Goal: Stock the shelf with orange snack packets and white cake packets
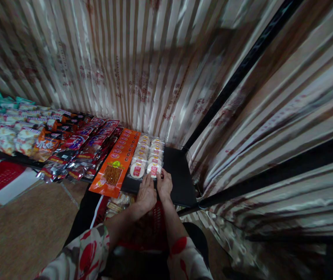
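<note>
Two rows of clear packets of round white crackers, a left row and a right row, lie overlapped on the black shelf. Both my hands are at the front packet of the right row, a rice cracker packet with a red and white label. My left hand has its fingertips at the packet's front edge. At its right front corner, my right hand grips with bent fingers. The undersides of my fingers are hidden. Left of the crackers lies a flat orange snack packet showing brown sticks.
Dark red snack packets, orange bags and pale bags line the shelf leftward. Black posts and a striped curtain stand behind and right. Below is a red box with clear packets.
</note>
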The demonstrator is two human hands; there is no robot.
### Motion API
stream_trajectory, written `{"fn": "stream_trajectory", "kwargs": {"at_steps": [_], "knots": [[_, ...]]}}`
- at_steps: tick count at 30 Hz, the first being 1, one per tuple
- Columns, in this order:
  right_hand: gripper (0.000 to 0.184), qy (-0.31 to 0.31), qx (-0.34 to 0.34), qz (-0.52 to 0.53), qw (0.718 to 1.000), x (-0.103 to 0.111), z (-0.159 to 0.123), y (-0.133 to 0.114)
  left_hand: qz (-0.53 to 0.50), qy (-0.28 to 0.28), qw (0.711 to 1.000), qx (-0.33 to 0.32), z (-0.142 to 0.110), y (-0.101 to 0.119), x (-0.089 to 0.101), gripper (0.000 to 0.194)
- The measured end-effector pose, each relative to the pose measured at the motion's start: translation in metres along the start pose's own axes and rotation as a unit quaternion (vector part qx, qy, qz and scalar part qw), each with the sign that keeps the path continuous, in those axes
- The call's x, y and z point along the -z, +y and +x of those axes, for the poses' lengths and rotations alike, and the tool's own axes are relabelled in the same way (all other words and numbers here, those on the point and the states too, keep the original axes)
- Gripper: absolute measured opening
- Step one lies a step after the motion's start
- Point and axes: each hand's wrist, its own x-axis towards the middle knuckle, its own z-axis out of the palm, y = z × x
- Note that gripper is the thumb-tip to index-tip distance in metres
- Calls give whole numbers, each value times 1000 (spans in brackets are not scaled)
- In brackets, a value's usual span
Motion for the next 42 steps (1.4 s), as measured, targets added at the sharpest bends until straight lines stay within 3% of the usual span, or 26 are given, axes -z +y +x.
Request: {"fn": "stream_trajectory", "kwargs": {"at_steps": [17, 23, 31, 36, 42], "knots": [[47, 16, -4, 42, 999, -3, -2, 4, 23, -25, 999, -3, -4, -2, -1, 60], [50, 59, -10, 89, 994, 0, -9, 3, 22, 14, 999, -45, -9, -12, -14, 58], [38, 78, -1, 117, 990, 11, -46, -16, 32, 38, 988, -147, -33, -28, -32, 48], [31, 69, 21, 157, 985, 14, -80, -25, 48, 84, 974, -207, -54, -45, -43, 49], [28, 36, 71, 143, 987, 1, -118, -15, 27, 32, 969, -244, -84, -72, -45, 64]]}}
